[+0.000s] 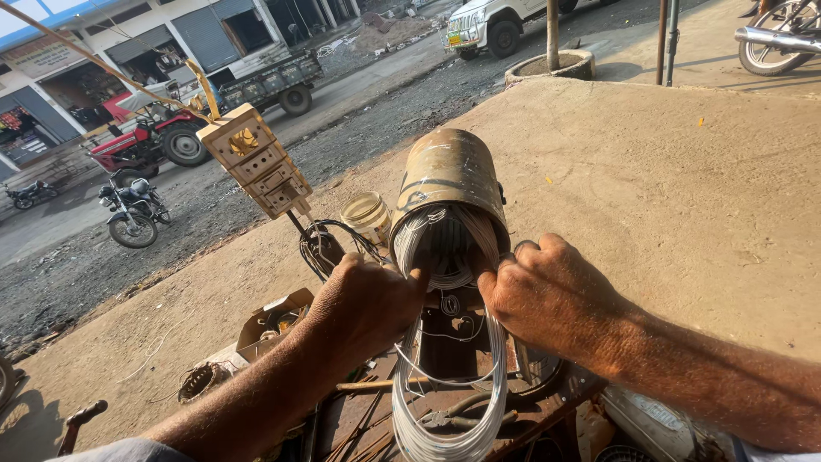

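A worn brown metal cylinder [449,171], open at the near end, lies on its side in front of me. A long loop of thin silver wire [449,428] runs out of its opening and hangs down over the workbench. My left hand [363,304] presses its thumb against the wire at the left rim of the opening. My right hand [552,295] pinches the wire bundle at the right rim, fingers curled on it. Both hands touch the coil where it enters the cylinder.
A wooden switch box [256,162] on a stand, a glass jar [368,216] and black cables [321,244] sit behind the cylinder. A cardboard box [274,321] and tools lie lower left. Beyond the concrete floor [684,188]: a road, a motorbike [128,210], a red tractor [150,141], a white vehicle [487,21].
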